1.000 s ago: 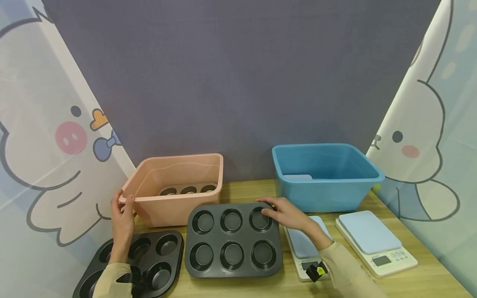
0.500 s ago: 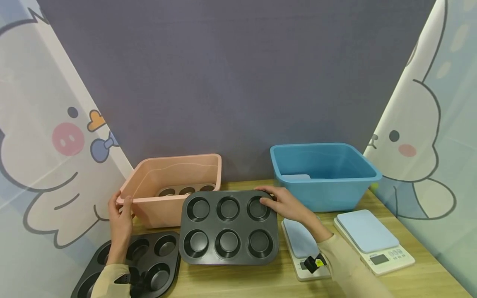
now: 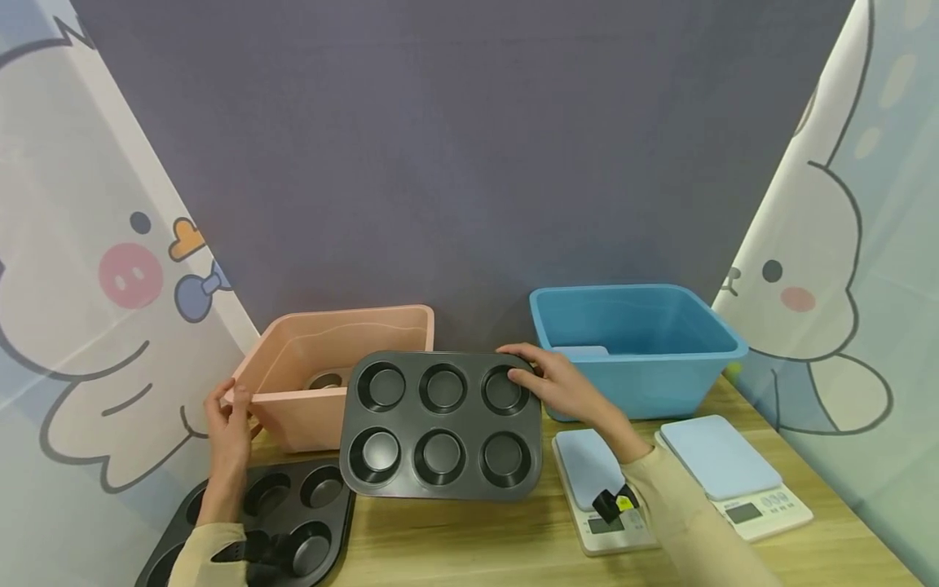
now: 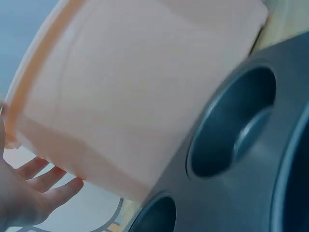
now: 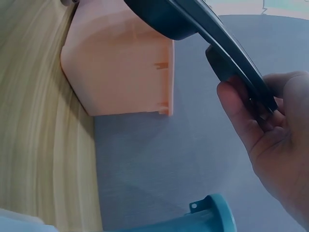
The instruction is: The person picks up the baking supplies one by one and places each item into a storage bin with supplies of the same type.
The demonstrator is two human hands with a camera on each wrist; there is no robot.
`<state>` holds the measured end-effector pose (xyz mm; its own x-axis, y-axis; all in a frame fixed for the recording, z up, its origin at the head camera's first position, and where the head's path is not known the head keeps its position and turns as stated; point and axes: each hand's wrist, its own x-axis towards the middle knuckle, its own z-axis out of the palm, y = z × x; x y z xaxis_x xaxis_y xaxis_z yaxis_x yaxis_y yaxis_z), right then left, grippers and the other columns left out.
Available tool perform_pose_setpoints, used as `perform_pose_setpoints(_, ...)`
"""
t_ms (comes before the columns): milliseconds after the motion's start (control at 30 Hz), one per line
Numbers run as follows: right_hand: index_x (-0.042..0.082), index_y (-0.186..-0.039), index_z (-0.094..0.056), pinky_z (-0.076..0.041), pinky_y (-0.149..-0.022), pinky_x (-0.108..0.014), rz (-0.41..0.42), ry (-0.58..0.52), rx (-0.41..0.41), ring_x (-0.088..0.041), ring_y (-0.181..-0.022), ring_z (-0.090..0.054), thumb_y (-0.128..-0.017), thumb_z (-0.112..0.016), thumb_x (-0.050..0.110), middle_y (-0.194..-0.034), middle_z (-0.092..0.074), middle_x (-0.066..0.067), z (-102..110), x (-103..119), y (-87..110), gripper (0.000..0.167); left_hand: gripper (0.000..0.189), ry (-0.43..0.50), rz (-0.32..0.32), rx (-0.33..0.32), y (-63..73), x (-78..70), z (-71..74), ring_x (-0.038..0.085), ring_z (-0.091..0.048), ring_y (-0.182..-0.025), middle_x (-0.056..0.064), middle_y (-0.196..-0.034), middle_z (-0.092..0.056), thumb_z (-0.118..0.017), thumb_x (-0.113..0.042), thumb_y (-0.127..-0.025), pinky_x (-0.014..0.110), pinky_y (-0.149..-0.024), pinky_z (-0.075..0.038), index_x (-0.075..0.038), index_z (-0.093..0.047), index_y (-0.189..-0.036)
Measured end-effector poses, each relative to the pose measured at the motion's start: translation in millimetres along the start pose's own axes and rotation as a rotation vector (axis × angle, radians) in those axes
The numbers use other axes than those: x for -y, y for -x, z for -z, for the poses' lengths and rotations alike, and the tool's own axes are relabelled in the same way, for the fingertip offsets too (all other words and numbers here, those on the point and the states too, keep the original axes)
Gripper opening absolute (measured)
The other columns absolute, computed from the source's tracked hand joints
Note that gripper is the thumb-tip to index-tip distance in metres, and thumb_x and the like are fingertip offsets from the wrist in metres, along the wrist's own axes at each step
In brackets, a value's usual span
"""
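Note:
My right hand (image 3: 561, 383) pinches the far right corner of a dark six-cup muffin pan (image 3: 443, 424), thumb on top and fingers beneath. The right wrist view shows the pan (image 5: 231, 53) raised off the table, beside the pink bin (image 5: 120, 67). In the head view it overlaps the front right of that pink bin (image 3: 293, 420). My left hand (image 3: 229, 432) grips the bin's front left corner at the rim, fingers against its outer side. Inside the bin lies another muffin pan (image 3: 326, 381), mostly hidden by the held one.
A second dark muffin pan (image 3: 323, 489) lies on the wooden table (image 3: 440, 546) under my left forearm. At the back right stands a blue bin (image 3: 645, 383) with a pale flat item (image 3: 583, 350) inside. Two kitchen scales, the nearer-left scale (image 3: 589, 473) and right scale (image 3: 722, 461), sit before it.
My right hand has lifted the muffin pan off the table and moved it up and left toward the pink bin. My left hand stays on the bin's corner.

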<state>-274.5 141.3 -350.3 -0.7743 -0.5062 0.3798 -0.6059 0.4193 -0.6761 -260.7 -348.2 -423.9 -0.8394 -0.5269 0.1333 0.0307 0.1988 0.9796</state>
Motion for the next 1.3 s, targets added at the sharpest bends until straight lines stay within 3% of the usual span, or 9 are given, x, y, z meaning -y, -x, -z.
perform_pose_setpoints(167, 0.018, -0.140, -0.054, -0.036, -0.054, -0.026, 0.021, 0.014, -0.023, -0.009, -0.048, -0.034, -0.102, -0.056, 0.023, -0.086, -0.067, -0.002, 3.9, 6.8, -8.7, 0.038, 0.058, 0.029, 0.022, 0.014, -2.8, -2.2, 4.5, 0.007, -0.044, -0.100, -0.014, -0.117, -0.038, -0.049, -0.042, -0.102, 0.011, -0.069, -0.046, -0.027, -0.026, -0.152)
perform_pose_setpoints(400, 0.019, -0.140, -0.055, -0.035, -0.049, -0.027, 0.056, 0.034, -0.062, -0.011, -0.044, -0.032, -0.102, -0.056, 0.023, -0.055, -0.041, 0.002, 6.3, 15.0, -23.6, 0.038, 0.056, 0.018, -0.002, 0.002, -2.9, -2.6, 2.2, 0.006, -0.047, -0.102, -0.008, -0.126, -0.039, -0.050, -0.043, -0.101, 0.019, -0.078, -0.052, -0.028, -0.028, -0.151)
perform_pose_setpoints(533, 0.018, -0.140, -0.056, -0.035, -0.049, -0.027, 0.067, 0.035, -0.080, -0.012, -0.044, -0.034, -0.102, -0.056, 0.026, -0.067, -0.058, 0.001, 7.6, 19.3, -32.3, 0.038, 0.056, -0.002, -0.036, -0.010, -1.8, -0.9, -0.7, 0.006, -0.046, -0.103, -0.008, -0.126, -0.038, -0.049, -0.043, -0.102, 0.013, -0.075, -0.050, -0.026, -0.028, -0.151)
perform_pose_setpoints(633, 0.019, -0.140, -0.056, -0.038, -0.051, -0.028, 0.057, 0.019, -0.084, -0.013, -0.047, -0.039, -0.102, -0.056, 0.027, -0.089, -0.070, -0.001, 8.0, 22.9, -38.9, 0.038, 0.055, -0.021, -0.043, -0.020, -2.9, 0.7, -1.6, 0.005, -0.047, -0.102, -0.014, -0.120, -0.038, -0.047, -0.042, -0.103, 0.010, -0.071, -0.046, -0.026, -0.027, -0.151)
perform_pose_setpoints(733, 0.020, -0.140, -0.055, -0.041, -0.054, -0.028, 0.046, 0.014, -0.090, -0.011, -0.051, -0.045, -0.103, -0.055, 0.028, -0.103, -0.071, -0.002, 7.4, 26.9, -45.7, 0.038, 0.055, -0.028, -0.043, -0.022, -4.4, 1.8, -1.9, 0.004, -0.047, -0.102, -0.015, -0.119, -0.037, -0.046, -0.042, -0.103, 0.028, -0.087, -0.053, -0.026, -0.026, -0.152)
perform_pose_setpoints(867, 0.022, -0.141, -0.054, -0.038, -0.053, -0.028, 0.050, 0.055, -0.107, -0.010, -0.048, -0.038, -0.103, -0.054, 0.029, -0.110, -0.068, 0.000, 6.3, 33.7, -54.8, 0.039, 0.055, -0.022, -0.042, -0.029, -5.5, 1.9, -2.4, 0.003, -0.045, -0.102, -0.015, -0.120, -0.036, -0.045, -0.042, -0.104, 0.054, -0.103, -0.046, -0.026, -0.025, -0.152)
perform_pose_setpoints(900, 0.021, -0.141, -0.054, -0.037, -0.052, -0.028, 0.055, 0.064, -0.112, -0.010, -0.047, -0.035, -0.103, -0.054, 0.030, -0.112, -0.067, 0.000, 6.1, 35.7, -57.1, 0.039, 0.055, -0.019, -0.045, -0.030, -5.5, 1.8, -2.5, 0.004, -0.045, -0.103, -0.015, -0.121, -0.037, -0.045, -0.042, -0.104, 0.053, -0.102, -0.046, -0.026, -0.025, -0.152)
perform_pose_setpoints(1100, 0.021, -0.141, -0.054, -0.034, -0.049, -0.030, 0.074, 0.065, -0.121, -0.014, -0.045, -0.029, -0.103, -0.055, 0.027, -0.099, -0.067, -0.003, 4.5, 44.1, -71.6, 0.039, 0.055, -0.034, -0.059, -0.036, -3.9, 2.4, -2.3, 0.004, -0.045, -0.103, -0.012, -0.124, -0.036, -0.046, -0.041, -0.104, 0.014, -0.075, -0.045, -0.024, -0.026, -0.152)
perform_pose_setpoints(1300, 0.017, -0.141, -0.055, -0.036, -0.055, -0.030, 0.101, 0.065, -0.108, -0.014, -0.047, -0.031, -0.103, -0.055, 0.027, -0.108, -0.070, -0.002, 0.4, 50.6, -87.6, 0.039, 0.055, -0.037, -0.065, -0.035, -3.4, 3.2, -2.3, 0.004, -0.044, -0.099, -0.012, -0.119, -0.037, -0.045, -0.038, -0.104, 0.007, -0.070, -0.045, -0.021, -0.026, -0.152)
